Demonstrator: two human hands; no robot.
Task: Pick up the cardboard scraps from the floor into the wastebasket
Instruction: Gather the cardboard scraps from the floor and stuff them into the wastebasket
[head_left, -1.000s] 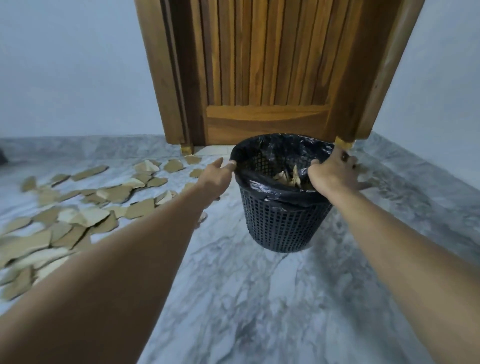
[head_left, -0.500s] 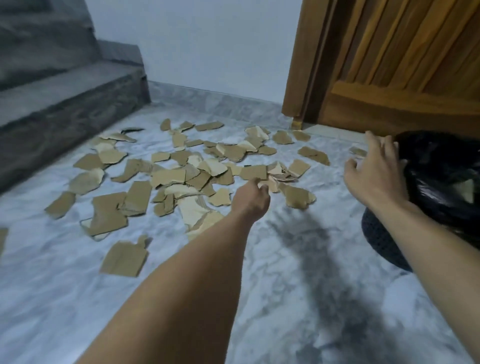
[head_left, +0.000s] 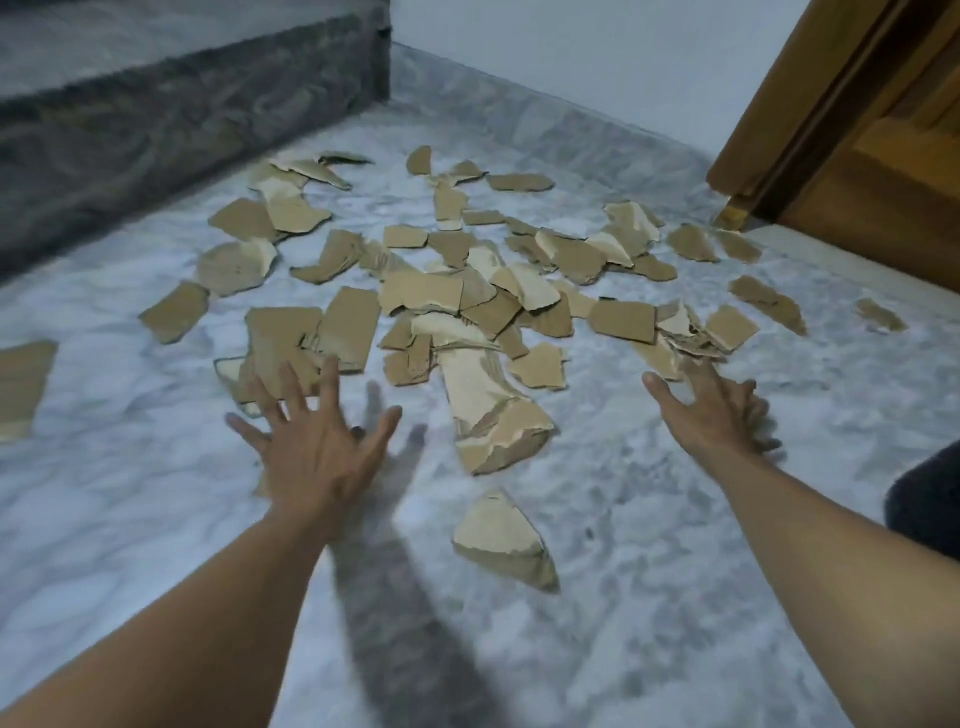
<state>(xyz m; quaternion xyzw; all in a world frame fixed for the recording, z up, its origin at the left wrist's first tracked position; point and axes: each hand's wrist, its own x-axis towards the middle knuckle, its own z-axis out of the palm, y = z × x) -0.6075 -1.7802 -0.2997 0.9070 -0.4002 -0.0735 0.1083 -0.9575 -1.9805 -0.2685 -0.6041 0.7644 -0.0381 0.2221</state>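
Reaching low, the left hand (head_left: 317, 457) is spread flat with straight fingers, holding nothing, its fingertips over the nearest cardboard scraps (head_left: 467, 296). The right hand (head_left: 711, 415) is also open and empty, just short of the pile's right edge. A long scrap (head_left: 483, 395) lies between them. Bare marble floor (head_left: 649, 649) stretches nearer; a step (head_left: 156, 119) bounds the left, and the wastebasket (head_left: 930, 499) shows at the right edge. Half a second ago the left hand was curled and the right was beside the basket.
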